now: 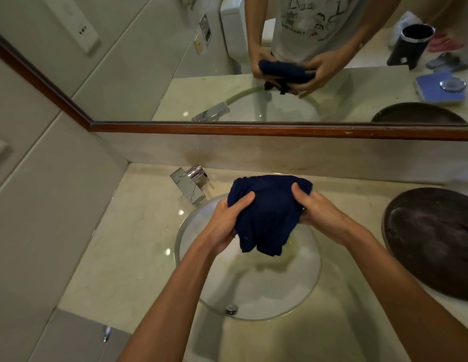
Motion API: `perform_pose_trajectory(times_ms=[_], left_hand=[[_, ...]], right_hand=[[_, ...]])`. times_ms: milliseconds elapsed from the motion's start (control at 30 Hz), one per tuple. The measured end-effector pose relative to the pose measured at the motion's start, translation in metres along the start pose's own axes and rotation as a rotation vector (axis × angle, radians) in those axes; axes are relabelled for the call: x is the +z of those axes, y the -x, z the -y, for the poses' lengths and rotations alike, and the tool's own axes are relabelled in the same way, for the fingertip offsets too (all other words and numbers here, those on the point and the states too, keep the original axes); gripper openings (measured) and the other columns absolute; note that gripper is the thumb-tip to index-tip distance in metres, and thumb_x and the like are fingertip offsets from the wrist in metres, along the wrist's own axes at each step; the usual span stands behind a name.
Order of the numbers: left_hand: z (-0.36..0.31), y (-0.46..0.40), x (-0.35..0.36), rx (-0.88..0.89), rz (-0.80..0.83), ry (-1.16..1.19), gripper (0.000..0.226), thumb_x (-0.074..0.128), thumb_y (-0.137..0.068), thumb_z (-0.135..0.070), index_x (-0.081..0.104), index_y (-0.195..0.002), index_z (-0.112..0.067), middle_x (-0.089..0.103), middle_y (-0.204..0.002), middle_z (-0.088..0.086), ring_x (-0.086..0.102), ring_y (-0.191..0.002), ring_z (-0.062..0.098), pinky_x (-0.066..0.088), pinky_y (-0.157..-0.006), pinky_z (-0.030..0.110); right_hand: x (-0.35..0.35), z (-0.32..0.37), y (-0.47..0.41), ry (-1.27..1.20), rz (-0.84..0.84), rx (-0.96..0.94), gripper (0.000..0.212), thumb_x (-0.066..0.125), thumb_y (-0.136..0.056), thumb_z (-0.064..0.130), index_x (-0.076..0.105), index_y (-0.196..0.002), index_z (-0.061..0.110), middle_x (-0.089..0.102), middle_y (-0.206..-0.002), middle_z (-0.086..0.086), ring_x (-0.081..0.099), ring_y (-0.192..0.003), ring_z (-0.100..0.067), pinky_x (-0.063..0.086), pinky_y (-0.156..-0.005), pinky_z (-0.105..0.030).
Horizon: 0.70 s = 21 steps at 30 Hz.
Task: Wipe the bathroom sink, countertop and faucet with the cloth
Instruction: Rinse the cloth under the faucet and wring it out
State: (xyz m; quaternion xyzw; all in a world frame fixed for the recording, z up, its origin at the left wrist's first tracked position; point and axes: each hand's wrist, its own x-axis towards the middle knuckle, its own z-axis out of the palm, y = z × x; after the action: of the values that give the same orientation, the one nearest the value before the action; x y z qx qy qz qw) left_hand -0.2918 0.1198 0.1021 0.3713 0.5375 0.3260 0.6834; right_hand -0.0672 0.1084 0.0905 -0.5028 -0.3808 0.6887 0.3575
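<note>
- The dark blue cloth (267, 215) is held bunched above the sink (243, 288), gripped by the left hand (227, 226) and right hand (316, 207).
- No wiping is judged begun; the sink, the tabletop (138, 246) and the faucet (191, 185) at 11 o'clock remain to be wiped.

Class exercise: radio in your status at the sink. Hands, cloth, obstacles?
Left hand and right hand both grip the dark blue cloth, bunched above the sink. Faucet untouched. Dark round tray sits on countertop, right.
</note>
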Motion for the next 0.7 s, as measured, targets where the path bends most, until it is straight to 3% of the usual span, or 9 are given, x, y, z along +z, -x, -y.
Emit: perform_pose_trajectory(times_ms=[100,200,300,400,500,567,633,700], left_hand=[[0.007,0.005,-0.015,-0.062,-0.027,0.150,0.041,0.065,-0.100,-0.037,0.061,-0.135,-0.018,0.074,-0.126,0.005,0.070,-0.118,0.022,0.054,-0.103,0.043],[0.014,0.015,-0.042,-0.103,0.024,0.039,0.036,0.070,-0.096,-0.027,0.061,-0.131,-0.024,0.075,-0.123,-0.001,0.071,-0.115,0.021,0.058,-0.094,0.037],[0.022,0.018,-0.077,-0.067,0.071,-0.199,0.042,0.080,-0.089,-0.017,0.062,-0.126,-0.027,0.074,-0.123,0.001,0.069,-0.117,0.027,0.058,-0.091,0.038],[0.019,0.018,-0.109,0.021,-0.009,-0.156,0.060,0.080,-0.088,-0.015,0.052,-0.140,-0.028,0.073,-0.125,0.007,0.073,-0.110,0.023,0.061,-0.083,0.035],[0.009,0.020,-0.142,0.121,-0.043,-0.092,0.066,0.073,-0.094,-0.011,0.037,-0.145,-0.032,0.075,-0.113,0.017,0.077,-0.096,0.026,0.062,-0.072,0.031],[0.003,0.019,-0.168,0.199,-0.029,-0.122,0.054,0.068,-0.098,-0.010,0.043,-0.142,-0.028,0.074,-0.115,0.014,0.076,-0.098,0.027,0.062,-0.074,0.031],[-0.004,0.016,-0.201,0.253,-0.017,-0.218,0.039,0.067,-0.099,-0.011,0.058,-0.135,-0.022,0.071,-0.123,0.003,0.072,-0.111,0.024,0.060,-0.084,0.029],[-0.012,0.016,-0.238,0.229,0.045,-0.265,0.044,0.074,-0.093,-0.006,0.064,-0.134,-0.021,0.069,-0.128,-0.003,0.070,-0.114,0.014,0.058,-0.088,0.024]], right_hand=[[0.016,-0.014,0.001,0.020,0.065,0.032,0.048,0.073,-0.091,0.025,0.055,-0.136,0.025,0.076,-0.118,-0.004,0.074,-0.107,-0.023,0.060,-0.087,-0.041],[0.031,-0.020,-0.006,0.053,-0.050,0.006,0.050,0.076,-0.089,0.007,0.057,-0.134,0.015,0.078,-0.111,-0.008,0.075,-0.104,-0.027,0.062,-0.084,-0.038],[0.053,-0.021,-0.013,0.043,-0.112,-0.005,0.061,0.075,-0.091,0.006,0.046,-0.140,0.029,0.078,-0.109,-0.008,0.076,-0.099,-0.025,0.061,-0.081,-0.036],[0.080,-0.021,-0.018,0.106,-0.139,-0.021,0.059,0.070,-0.095,0.008,0.039,-0.137,0.036,0.079,-0.100,-0.010,0.077,-0.092,-0.026,0.061,-0.080,-0.038],[0.122,-0.018,-0.024,0.120,-0.187,-0.087,0.036,0.064,-0.099,0.008,0.052,-0.128,0.025,0.077,-0.097,-0.013,0.074,-0.091,-0.029,0.062,-0.072,-0.033],[0.151,-0.016,-0.035,0.159,-0.186,-0.119,0.030,0.069,-0.096,0.013,0.063,-0.123,0.023,0.074,-0.110,-0.007,0.072,-0.100,-0.021,0.059,-0.073,-0.024],[0.177,-0.017,-0.052,0.230,-0.118,-0.109,0.054,0.087,-0.080,0.023,0.064,-0.128,0.029,0.069,-0.124,0.004,0.070,-0.108,-0.014,0.060,-0.079,-0.028],[0.203,-0.017,-0.071,0.473,-0.122,-0.093,0.081,0.098,-0.062,0.031,0.060,-0.133,0.038,0.066,-0.126,0.011,0.069,-0.107,-0.013,0.061,-0.079,-0.037]])
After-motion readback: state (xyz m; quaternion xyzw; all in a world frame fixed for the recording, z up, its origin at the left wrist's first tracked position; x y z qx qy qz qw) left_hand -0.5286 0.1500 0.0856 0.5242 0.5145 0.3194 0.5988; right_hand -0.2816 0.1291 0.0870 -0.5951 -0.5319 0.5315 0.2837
